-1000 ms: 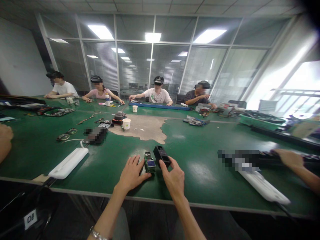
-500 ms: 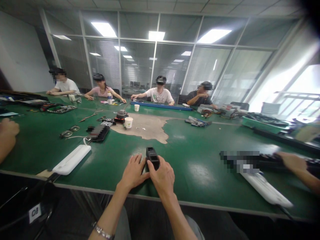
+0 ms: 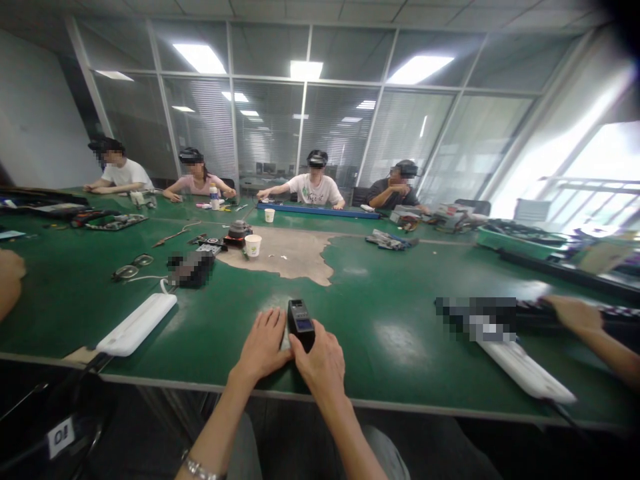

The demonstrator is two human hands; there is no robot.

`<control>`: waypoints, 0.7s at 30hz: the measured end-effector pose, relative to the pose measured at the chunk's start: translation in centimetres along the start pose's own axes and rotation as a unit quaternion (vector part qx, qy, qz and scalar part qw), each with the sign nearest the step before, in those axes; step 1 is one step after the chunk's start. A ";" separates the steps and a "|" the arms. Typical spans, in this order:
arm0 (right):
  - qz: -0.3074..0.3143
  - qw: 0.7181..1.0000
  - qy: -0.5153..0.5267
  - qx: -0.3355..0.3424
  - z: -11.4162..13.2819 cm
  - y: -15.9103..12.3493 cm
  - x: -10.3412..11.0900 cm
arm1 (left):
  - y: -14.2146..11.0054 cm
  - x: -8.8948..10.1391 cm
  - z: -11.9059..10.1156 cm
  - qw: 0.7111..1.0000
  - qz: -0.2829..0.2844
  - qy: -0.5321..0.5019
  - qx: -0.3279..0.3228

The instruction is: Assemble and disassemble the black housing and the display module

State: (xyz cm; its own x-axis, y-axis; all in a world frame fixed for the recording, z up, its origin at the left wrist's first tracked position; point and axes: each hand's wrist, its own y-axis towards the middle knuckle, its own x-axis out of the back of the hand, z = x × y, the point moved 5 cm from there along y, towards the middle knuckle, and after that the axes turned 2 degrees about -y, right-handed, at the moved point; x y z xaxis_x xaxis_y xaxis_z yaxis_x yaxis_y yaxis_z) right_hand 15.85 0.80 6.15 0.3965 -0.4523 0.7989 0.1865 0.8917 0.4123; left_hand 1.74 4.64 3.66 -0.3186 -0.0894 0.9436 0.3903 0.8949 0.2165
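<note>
A black box-shaped device (image 3: pixel 301 319) with a small bluish window on its top stands on the green table in front of me. My right hand (image 3: pixel 320 357) grips its near end, with the thumb on the left side and the fingers round the right. I cannot make out the device's exact kind. My left hand (image 3: pixel 263 343) lies flat on the tabletop just left of it, fingers stretched out and holding nothing. Its thumb reaches towards the device's near end, close to my right thumb.
White power strips (image 3: pixel 137 325) lie left and right. Around the table's middle are glasses (image 3: pixel 133 268), a paper cup (image 3: pixel 253 245), a brown worn patch (image 3: pixel 300 257) and gloves (image 3: pixel 390 240). Several people sit opposite; another person's hand (image 3: pixel 575 313) is at right, one at left (image 3: pixel 10 280).
The device has turned slightly under my right hand, and its window now looks bluish. My left hand stays flat beside it. The whole view has shifted a little.
</note>
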 end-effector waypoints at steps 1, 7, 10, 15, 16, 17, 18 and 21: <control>-0.001 1.000 0.000 -0.002 0.0 0.1 0.0 | 0.0 0.0 0.0 1.000 0.000 0.001 0.000; -0.004 1.000 0.013 -0.014 0.3 0.4 0.2 | 0.1 -0.1 0.0 1.000 -0.006 0.008 -0.001; -0.005 1.000 0.017 -0.020 0.3 0.2 0.3 | 0.1 0.0 -0.1 1.000 -0.011 0.010 -0.005; -0.032 0.998 0.047 -0.021 0.7 0.7 1.3 | 0.2 -0.2 0.0 1.000 -0.005 0.009 -0.011; -0.036 0.997 0.058 -0.021 0.8 0.9 1.6 | 0.2 -0.2 0.0 1.000 -0.006 0.008 -0.012; -0.041 0.997 0.069 -0.020 0.8 1.2 2.0 | 0.2 -0.2 0.0 1.000 -0.008 0.006 -0.012; -0.048 0.995 0.082 -0.019 0.8 1.5 2.4 | 0.2 -0.2 -0.1 1.000 -0.012 0.004 -0.012; -0.077 0.990 0.120 -0.011 -0.2 2.2 3.6 | 0.2 0.0 -0.2 1.000 -0.024 -0.001 -0.010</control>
State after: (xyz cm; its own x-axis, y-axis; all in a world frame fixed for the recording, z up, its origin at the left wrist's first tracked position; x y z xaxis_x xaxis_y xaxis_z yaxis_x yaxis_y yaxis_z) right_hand 17.91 1.17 9.85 0.5634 -0.5689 0.5991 0.2802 0.8137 0.5092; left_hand 1.96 4.69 3.73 -0.3387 -0.1317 0.9316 0.3919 0.8804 0.2670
